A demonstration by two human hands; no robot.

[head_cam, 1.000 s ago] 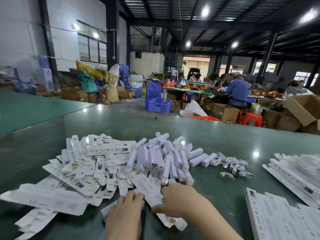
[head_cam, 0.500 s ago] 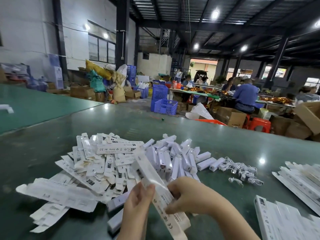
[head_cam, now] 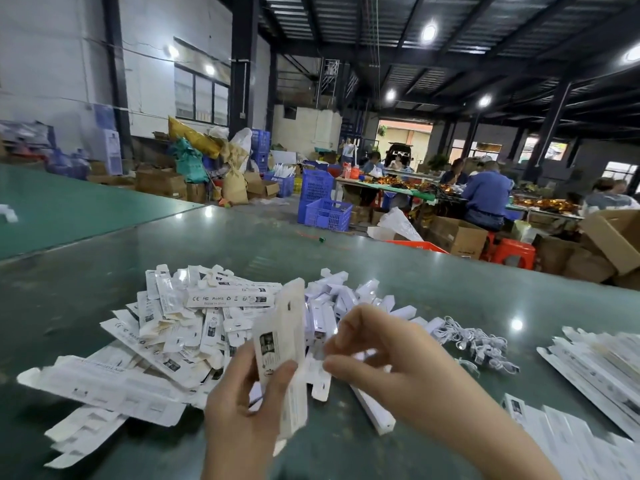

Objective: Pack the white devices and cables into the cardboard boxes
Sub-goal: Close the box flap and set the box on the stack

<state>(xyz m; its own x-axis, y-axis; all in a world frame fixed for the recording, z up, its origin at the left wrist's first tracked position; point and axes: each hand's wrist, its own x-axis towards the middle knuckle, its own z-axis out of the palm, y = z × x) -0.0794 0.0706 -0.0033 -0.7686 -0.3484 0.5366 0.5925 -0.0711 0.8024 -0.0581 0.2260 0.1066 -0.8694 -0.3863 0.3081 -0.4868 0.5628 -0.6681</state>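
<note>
My left hand (head_cam: 242, 403) grips a flat white cardboard box (head_cam: 280, 341) and holds it upright above the green table (head_cam: 104, 271). My right hand (head_cam: 398, 365) is just right of the box, its fingers and thumb curled toward the box's edge. The hand is blurred, so any pinch is unclear. Behind lie a heap of flat white boxes (head_cam: 173, 323), a pile of white devices (head_cam: 346, 299) and a bundle of white cables (head_cam: 481, 344). One long white piece (head_cam: 375, 410) lies under my right wrist.
More flat white boxes are stacked at the right edge (head_cam: 595, 368) and the lower right (head_cam: 561, 434). Beyond the table's far edge stand blue crates (head_cam: 325, 213), brown cartons (head_cam: 457, 237), red stools and several seated people at another table.
The box has been lifted from the heap and turned upright in front of me. My right hand has come off the box and now sits beside it. The camera has tilted slightly.
</note>
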